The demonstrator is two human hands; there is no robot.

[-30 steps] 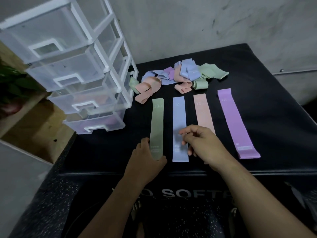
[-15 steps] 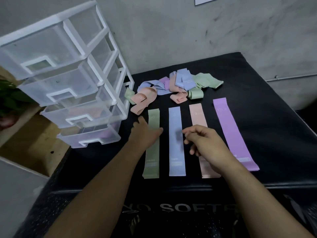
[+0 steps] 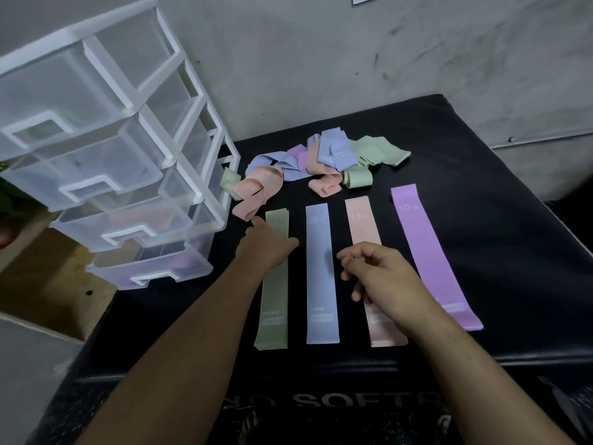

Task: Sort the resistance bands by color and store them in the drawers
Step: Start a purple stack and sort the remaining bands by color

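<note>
Four flat bands lie side by side on the black mat (image 3: 500, 252): green band (image 3: 274, 303), blue band (image 3: 320, 277), pink band (image 3: 362, 220) and purple band (image 3: 426, 245). Behind them sits a tangled pile of bands (image 3: 321, 162) in the same colours. My left hand (image 3: 268, 248) lies flat over the upper part of the green band, fingers straight, pointing toward a looped pink band (image 3: 256, 194). My right hand (image 3: 382, 277) hovers over the pink band with loosely curled fingers, holding nothing. A clear drawer unit (image 3: 106, 162) stands at the left.
The drawer unit has several drawers, each pulled partly out; the lowest drawer (image 3: 150, 268) shows faint pink and purple shapes inside. A grey wall (image 3: 353, 59) rises behind the mat. A wooden surface (image 3: 41, 284) lies left of the mat, lower down.
My left hand has slid up along the green band from its near end toward the far end. The right hand stays over the pink band. The camera tilted upward.
</note>
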